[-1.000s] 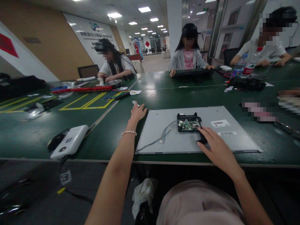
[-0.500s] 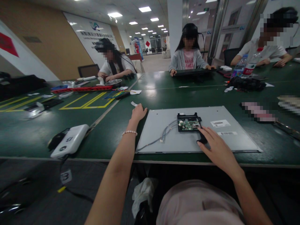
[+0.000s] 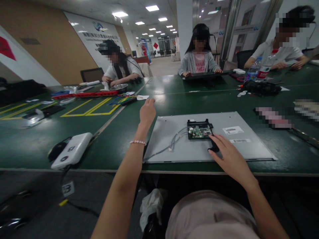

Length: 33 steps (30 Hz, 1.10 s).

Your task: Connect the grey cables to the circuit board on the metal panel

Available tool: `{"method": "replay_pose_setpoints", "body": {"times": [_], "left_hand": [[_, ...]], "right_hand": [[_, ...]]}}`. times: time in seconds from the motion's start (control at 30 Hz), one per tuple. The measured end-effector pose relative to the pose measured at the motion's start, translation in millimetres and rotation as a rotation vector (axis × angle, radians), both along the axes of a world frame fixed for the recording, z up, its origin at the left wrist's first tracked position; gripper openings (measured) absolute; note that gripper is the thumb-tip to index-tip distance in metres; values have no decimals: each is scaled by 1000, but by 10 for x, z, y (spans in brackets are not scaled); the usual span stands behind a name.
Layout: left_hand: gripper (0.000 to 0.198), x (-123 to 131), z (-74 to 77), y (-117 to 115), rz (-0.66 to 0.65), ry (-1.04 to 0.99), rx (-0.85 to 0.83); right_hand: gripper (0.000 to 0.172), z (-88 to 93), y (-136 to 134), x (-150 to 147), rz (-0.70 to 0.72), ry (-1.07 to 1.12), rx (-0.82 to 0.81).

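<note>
A flat grey-white panel [image 3: 164, 136] lies on the green table in front of me. On it sits a green circuit board [image 3: 199, 131] in a black plastic frame [image 3: 203, 121], with grey cables [image 3: 174, 141] running off to the left. My right hand [image 3: 228, 154] rests at the frame's lower right corner, fingers stretched out, the fingertips touching the edge by the board. Beyond the panel's upper left corner, my left hand [image 3: 148, 111] reaches forward over the table. Its fingers are bunched together, and what is in them, if anything, is hidden.
A white device [image 3: 72, 151] with a cable lies left at the table's front edge. A white paper [image 3: 143, 97] and coloured wires lie beyond my left hand. Bottles [image 3: 264, 69] and a black bundle [image 3: 264, 89] stand far right. Several people sit across the table.
My left hand has moved forward, away from me, and its fingers have drawn together. The small white strip that lay by it no longer shows. My right hand stays on the frame.
</note>
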<state>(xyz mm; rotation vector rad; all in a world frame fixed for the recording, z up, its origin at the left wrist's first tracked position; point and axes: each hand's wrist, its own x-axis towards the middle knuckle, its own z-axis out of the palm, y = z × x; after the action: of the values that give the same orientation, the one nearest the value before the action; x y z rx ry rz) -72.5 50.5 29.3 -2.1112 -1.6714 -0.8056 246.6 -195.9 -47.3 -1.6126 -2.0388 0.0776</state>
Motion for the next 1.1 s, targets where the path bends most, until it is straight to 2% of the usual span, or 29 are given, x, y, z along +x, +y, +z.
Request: {"method": "replay_pose_setpoints", "body": {"times": [0.2,0.27,0.37,0.47,0.6,0.7,0.83,0.97,1.1], "left_hand": [[36,208,191,-173,-176,5,-25],[36,256,287,-340,-257,-28,-73],[37,325,355,-747,-318,-58,-147],[37,425,256,-1214,-358,-64,-165],[42,613,-42,-1619,-434,50,-193],[43,723,-228,-1731,-415,117,-227],[49,768,-362,-1805,-446,112,-281],[51,766,-417,-1871,-491,54,-307],[51,771,-395,-1910,-475,-6,-337]], "right_hand": [[55,-3,5,2,6,7,9],[55,-2,6,0,4,4,7],[55,-1,5,0,5,2,5],[53,-5,3,8,11,8,6],[51,0,-4,10,15,5,10],[48,20,-10,-3,11,3,11],[46,31,-8,-13,15,-4,12],[46,12,1,-1,24,-9,11],[45,15,-2,0,28,-3,22]]}}
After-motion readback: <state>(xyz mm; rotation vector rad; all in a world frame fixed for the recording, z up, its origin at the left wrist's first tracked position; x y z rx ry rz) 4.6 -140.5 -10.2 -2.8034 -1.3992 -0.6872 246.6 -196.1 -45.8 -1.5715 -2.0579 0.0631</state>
